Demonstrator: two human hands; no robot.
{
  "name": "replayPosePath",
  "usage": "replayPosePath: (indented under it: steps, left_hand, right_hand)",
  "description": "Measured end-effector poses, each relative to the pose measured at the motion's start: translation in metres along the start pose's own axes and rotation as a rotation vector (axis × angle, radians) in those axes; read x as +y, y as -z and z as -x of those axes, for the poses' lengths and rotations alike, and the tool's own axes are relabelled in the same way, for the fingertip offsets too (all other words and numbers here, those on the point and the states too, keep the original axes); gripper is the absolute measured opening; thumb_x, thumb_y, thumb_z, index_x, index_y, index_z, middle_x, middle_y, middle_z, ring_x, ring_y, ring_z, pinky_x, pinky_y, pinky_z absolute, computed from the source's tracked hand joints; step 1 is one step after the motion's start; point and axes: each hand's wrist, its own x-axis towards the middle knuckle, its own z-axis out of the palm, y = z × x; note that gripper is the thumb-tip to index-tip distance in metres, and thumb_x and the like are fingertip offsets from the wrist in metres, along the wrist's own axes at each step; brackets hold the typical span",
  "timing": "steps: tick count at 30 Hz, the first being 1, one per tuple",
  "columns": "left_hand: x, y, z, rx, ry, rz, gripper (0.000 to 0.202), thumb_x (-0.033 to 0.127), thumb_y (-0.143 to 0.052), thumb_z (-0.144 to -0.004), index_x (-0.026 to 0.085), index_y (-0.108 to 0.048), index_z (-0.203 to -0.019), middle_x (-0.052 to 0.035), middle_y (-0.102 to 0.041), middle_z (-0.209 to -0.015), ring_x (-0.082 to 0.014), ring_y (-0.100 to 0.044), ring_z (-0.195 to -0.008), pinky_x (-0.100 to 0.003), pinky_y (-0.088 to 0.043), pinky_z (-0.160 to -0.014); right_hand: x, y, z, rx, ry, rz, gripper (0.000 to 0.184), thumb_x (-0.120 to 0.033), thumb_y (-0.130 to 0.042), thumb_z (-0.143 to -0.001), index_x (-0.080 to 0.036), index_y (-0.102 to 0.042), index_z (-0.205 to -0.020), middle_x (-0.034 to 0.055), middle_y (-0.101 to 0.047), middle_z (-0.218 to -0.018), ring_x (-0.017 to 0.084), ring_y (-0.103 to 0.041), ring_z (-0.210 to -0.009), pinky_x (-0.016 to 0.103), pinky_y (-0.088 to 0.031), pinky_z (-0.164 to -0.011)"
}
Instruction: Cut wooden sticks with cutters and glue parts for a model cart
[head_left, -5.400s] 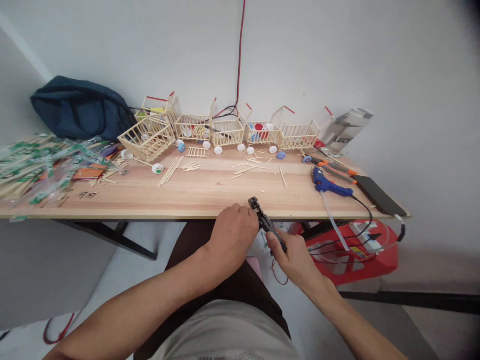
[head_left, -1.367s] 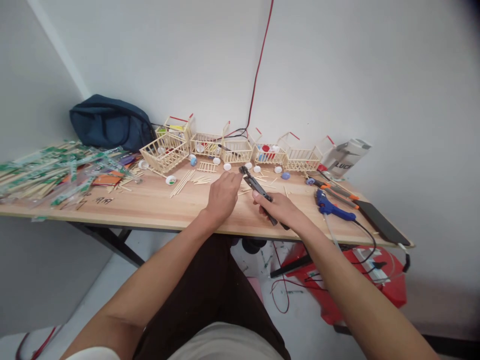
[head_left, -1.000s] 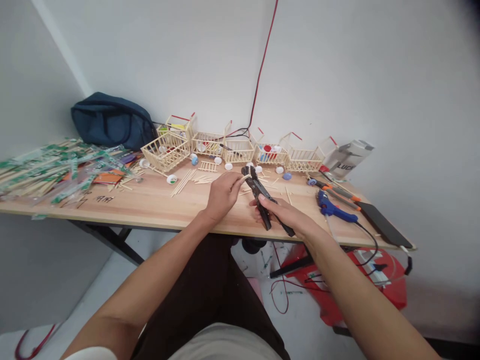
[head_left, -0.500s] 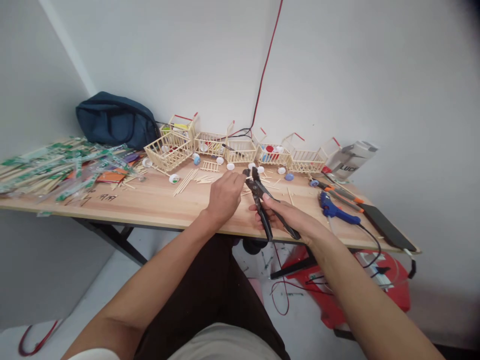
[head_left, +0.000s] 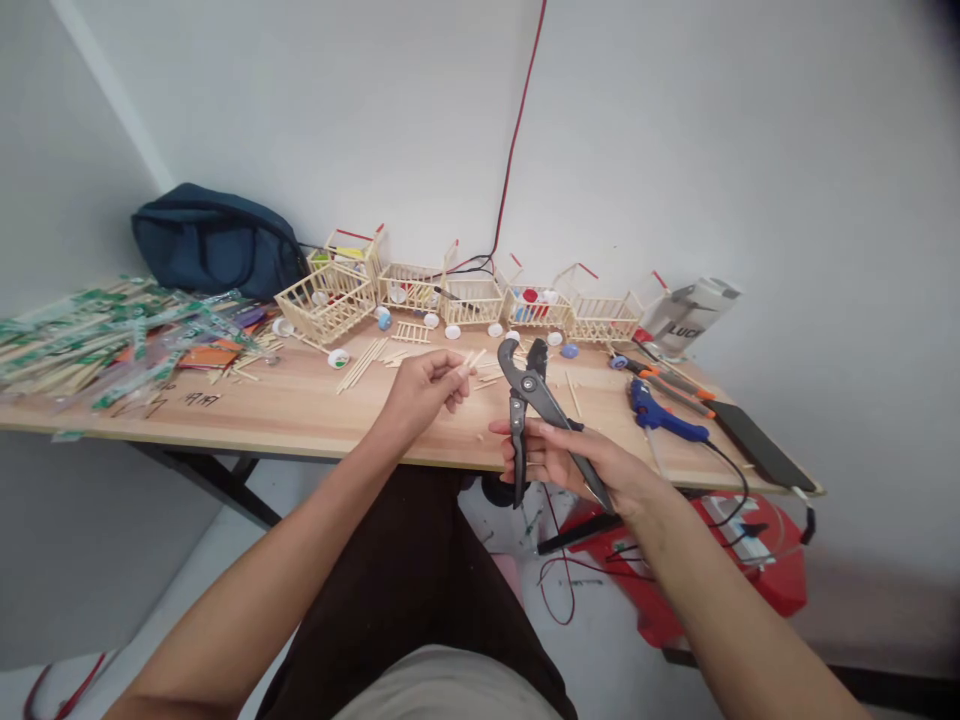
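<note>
My right hand (head_left: 559,460) grips the handles of black cutting pliers (head_left: 529,385), jaws open and pointing up, held above the front edge of the wooden table (head_left: 315,410). My left hand (head_left: 424,385) hovers just left of the jaws, pinching a short thin wooden stick (head_left: 471,362) between thumb and fingers. Loose sticks (head_left: 367,360) lie scattered on the table behind my hands.
A row of small stick-built carts (head_left: 465,295) with bottle-cap wheels lines the wall. A dark blue bag (head_left: 214,245) and packs of sticks (head_left: 97,330) sit at left. A blue glue gun (head_left: 664,412), an orange-handled tool (head_left: 671,378), a phone (head_left: 754,430) lie at right. A red box (head_left: 720,560) stands below.
Both hands rose from below the table edge to over the table. The pliers closed on the stick, and now their jaws have opened and tilted upright, with the stick drawn left.
</note>
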Motion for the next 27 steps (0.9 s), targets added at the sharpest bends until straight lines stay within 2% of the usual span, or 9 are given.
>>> replayPosePath:
  steps: [3,5,9,13,16,18,22,24,27]
  left_hand:
    - [0.01,-0.012,0.014,-0.082,0.058,0.169,0.026,0.037,-0.064,-0.078,0.012,-0.06,-0.076,0.0007,-0.055,-0.059,-0.008,-0.049,-0.05,-0.021,-0.042,-0.049]
    - [0.02,-0.017,0.02,-0.108,0.071,0.197,0.025,0.037,-0.065,-0.077,0.012,-0.059,-0.074,0.0012,-0.054,-0.058,-0.0071,-0.048,-0.048,-0.02,-0.041,-0.048]
    - [0.035,-0.022,0.024,-0.128,0.053,0.016,0.021,0.029,-0.061,-0.079,0.013,-0.057,-0.066,0.0024,-0.052,-0.052,-0.0068,-0.047,-0.044,-0.019,-0.04,-0.045]
    - [0.038,-0.025,0.021,-0.041,0.02,-0.207,0.017,0.023,-0.057,-0.078,0.014,-0.059,-0.064,0.0032,-0.052,-0.048,-0.0068,-0.046,-0.041,-0.017,-0.035,-0.041]
    - [0.038,-0.026,0.019,0.009,0.017,-0.225,0.015,0.023,-0.058,-0.077,0.014,-0.06,-0.065,0.003,-0.053,-0.049,-0.0071,-0.046,-0.041,-0.018,-0.036,-0.041]
    - [0.038,-0.026,0.02,0.019,0.045,-0.134,0.015,0.023,-0.058,-0.078,0.014,-0.058,-0.066,0.0029,-0.053,-0.05,-0.0073,-0.047,-0.041,-0.019,-0.037,-0.042]
    - [0.04,-0.025,0.026,0.001,0.017,0.083,0.017,0.027,-0.059,-0.081,0.013,-0.058,-0.071,0.0019,-0.054,-0.055,-0.0076,-0.047,-0.045,-0.021,-0.041,-0.045]
    - [0.04,-0.024,0.032,0.032,-0.047,0.095,0.017,0.029,-0.058,-0.084,0.014,-0.059,-0.075,0.0014,-0.054,-0.058,-0.0079,-0.048,-0.048,-0.02,-0.041,-0.046]
    - [0.042,-0.021,0.039,0.116,-0.164,-0.002,0.018,0.031,-0.056,-0.087,0.015,-0.061,-0.081,-0.0005,-0.06,-0.067,-0.009,-0.051,-0.055,-0.021,-0.043,-0.05]
  right_hand:
    - [0.004,0.0,-0.001,0.009,-0.01,0.054,0.04,-0.041,-0.06,-0.087,-0.014,-0.064,-0.116,0.0113,-0.068,-0.099,0.018,-0.064,-0.087,0.04,-0.047,-0.091]
    - [0.006,0.001,-0.001,0.036,-0.008,0.091,0.041,-0.042,-0.059,-0.088,-0.014,-0.063,-0.117,0.0111,-0.067,-0.1,0.018,-0.063,-0.087,0.037,-0.048,-0.089]
    - [0.006,-0.002,0.0,0.068,0.027,0.18,0.044,-0.044,-0.058,-0.088,-0.015,-0.061,-0.121,0.0106,-0.067,-0.1,0.018,-0.062,-0.089,0.037,-0.047,-0.088]
    - [0.005,-0.01,0.002,0.166,0.053,0.352,0.048,-0.049,-0.058,-0.087,-0.016,-0.061,-0.122,0.009,-0.066,-0.1,0.019,-0.061,-0.094,0.038,-0.045,-0.092]
    - [0.006,-0.014,0.004,0.221,0.055,0.47,0.049,-0.052,-0.057,-0.086,-0.016,-0.063,-0.118,0.0086,-0.065,-0.097,0.02,-0.06,-0.093,0.039,-0.044,-0.092]
    - [0.009,-0.015,0.005,0.184,0.047,0.449,0.049,-0.052,-0.055,-0.087,-0.015,-0.063,-0.119,0.0092,-0.065,-0.096,0.021,-0.06,-0.093,0.04,-0.044,-0.093]
    - [0.013,-0.013,0.006,0.002,0.019,0.192,0.052,-0.054,-0.051,-0.088,-0.015,-0.06,-0.121,0.0125,-0.064,-0.101,0.023,-0.06,-0.096,0.039,-0.045,-0.092]
    - [0.014,-0.013,0.006,-0.064,-0.018,0.108,0.056,-0.058,-0.049,-0.085,-0.014,-0.061,-0.118,0.0134,-0.063,-0.101,0.024,-0.06,-0.097,0.04,-0.044,-0.093]
    - [0.014,-0.013,0.007,-0.123,-0.058,0.044,0.061,-0.062,-0.048,-0.081,-0.013,-0.061,-0.115,0.0131,-0.063,-0.098,0.024,-0.059,-0.095,0.043,-0.044,-0.093]
